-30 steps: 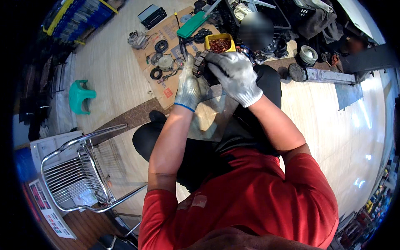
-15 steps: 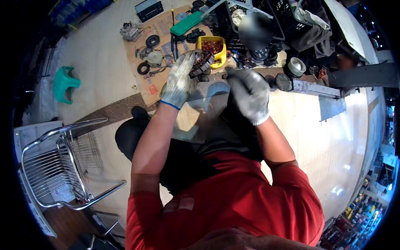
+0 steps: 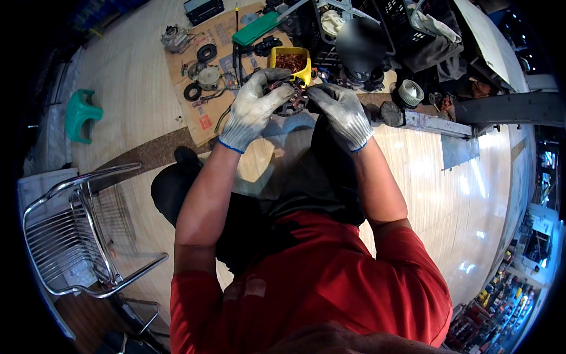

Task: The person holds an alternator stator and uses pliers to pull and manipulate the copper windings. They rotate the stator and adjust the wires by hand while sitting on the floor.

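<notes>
Both my hands wear grey work gloves. My left hand (image 3: 252, 106) wraps around a round, dark motor stator (image 3: 290, 101) with reddish copper windings, held above my knees. My right hand (image 3: 340, 112) touches the same part from the right, fingers on its rim. Just beyond the part sits a yellow bin (image 3: 293, 62) filled with copper-coloured scrap. I wear a red shirt and dark trousers.
A cardboard sheet (image 3: 206, 112) on the wooden floor carries rings, small motor parts and a green tool case (image 3: 254, 29). A metal chair (image 3: 76, 230) stands at lower left, a green stool (image 3: 79, 112) at left. A metal bar (image 3: 436, 124) and black crates lie at the upper right.
My right hand has come back from the right and closed in on the stator. Both hands now hold it together, farther from my body than a second ago.
</notes>
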Demonstrator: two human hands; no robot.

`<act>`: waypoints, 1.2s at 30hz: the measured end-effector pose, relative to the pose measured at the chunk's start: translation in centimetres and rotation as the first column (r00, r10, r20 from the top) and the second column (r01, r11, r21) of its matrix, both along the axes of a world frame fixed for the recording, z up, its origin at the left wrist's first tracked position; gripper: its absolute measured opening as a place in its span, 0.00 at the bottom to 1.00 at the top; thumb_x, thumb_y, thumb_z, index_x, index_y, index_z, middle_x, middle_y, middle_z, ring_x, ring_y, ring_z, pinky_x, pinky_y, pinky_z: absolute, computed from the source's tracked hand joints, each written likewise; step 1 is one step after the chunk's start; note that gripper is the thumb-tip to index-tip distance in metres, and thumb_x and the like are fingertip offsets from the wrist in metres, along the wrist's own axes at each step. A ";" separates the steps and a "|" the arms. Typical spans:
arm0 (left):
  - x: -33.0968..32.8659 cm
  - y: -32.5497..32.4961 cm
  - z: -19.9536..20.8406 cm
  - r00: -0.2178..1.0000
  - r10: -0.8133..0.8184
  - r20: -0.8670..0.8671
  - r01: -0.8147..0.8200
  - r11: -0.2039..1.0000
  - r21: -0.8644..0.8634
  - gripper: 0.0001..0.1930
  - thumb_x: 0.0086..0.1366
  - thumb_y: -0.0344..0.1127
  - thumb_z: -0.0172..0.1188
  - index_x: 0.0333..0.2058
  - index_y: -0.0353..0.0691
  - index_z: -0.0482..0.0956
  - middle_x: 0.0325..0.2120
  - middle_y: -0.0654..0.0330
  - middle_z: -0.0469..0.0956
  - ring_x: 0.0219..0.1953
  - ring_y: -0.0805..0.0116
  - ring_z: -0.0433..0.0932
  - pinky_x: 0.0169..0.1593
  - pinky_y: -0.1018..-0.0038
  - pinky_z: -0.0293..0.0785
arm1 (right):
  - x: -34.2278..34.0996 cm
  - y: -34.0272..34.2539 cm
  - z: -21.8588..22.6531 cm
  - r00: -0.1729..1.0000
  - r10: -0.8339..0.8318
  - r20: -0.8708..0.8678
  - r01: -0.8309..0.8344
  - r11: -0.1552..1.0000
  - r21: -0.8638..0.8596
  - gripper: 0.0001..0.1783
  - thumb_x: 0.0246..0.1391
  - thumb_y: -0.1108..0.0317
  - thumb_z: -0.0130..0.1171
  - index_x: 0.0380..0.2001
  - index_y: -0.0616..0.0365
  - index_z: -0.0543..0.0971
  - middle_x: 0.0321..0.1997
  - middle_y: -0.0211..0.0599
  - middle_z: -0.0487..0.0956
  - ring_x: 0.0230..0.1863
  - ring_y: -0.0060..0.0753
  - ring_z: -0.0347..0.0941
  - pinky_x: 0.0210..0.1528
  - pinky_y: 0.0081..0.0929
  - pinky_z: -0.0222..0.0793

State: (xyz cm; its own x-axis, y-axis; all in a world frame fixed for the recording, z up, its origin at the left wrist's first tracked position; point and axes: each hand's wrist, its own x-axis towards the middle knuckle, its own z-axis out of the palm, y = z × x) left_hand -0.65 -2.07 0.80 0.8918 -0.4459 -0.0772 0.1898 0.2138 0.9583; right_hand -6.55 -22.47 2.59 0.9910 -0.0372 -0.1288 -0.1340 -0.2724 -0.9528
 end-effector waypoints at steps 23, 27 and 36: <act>0.7 0.8 -2.4 0.969 0.082 0.232 -0.090 0.996 0.024 0.36 0.78 0.58 0.29 0.56 0.29 0.73 0.50 0.47 0.79 0.51 0.59 0.80 0.59 0.67 0.76 | -1.8 2.3 -0.2 0.997 0.073 -0.025 -0.073 0.997 0.014 0.24 0.60 0.51 0.58 0.46 0.62 0.83 0.37 0.42 0.85 0.37 0.29 0.79 0.44 0.27 0.73; 1.0 0.8 -1.8 0.977 0.114 0.179 -0.119 0.993 0.017 0.23 0.80 0.35 0.31 0.56 0.27 0.72 0.51 0.49 0.78 0.53 0.65 0.78 0.62 0.71 0.73 | -2.0 2.2 -0.3 0.995 0.094 -0.018 -0.094 0.996 0.009 0.24 0.60 0.52 0.58 0.46 0.62 0.83 0.37 0.42 0.85 0.38 0.29 0.80 0.45 0.27 0.73; -0.6 -0.2 0.5 0.984 0.087 0.154 -0.122 0.963 0.240 0.25 0.74 0.47 0.52 0.51 0.27 0.77 0.45 0.52 0.80 0.48 0.68 0.76 0.55 0.74 0.69 | -2.0 2.0 -0.9 0.993 0.071 -0.091 -0.051 0.978 0.203 0.17 0.63 0.62 0.58 0.47 0.63 0.82 0.37 0.38 0.84 0.37 0.22 0.78 0.43 0.22 0.72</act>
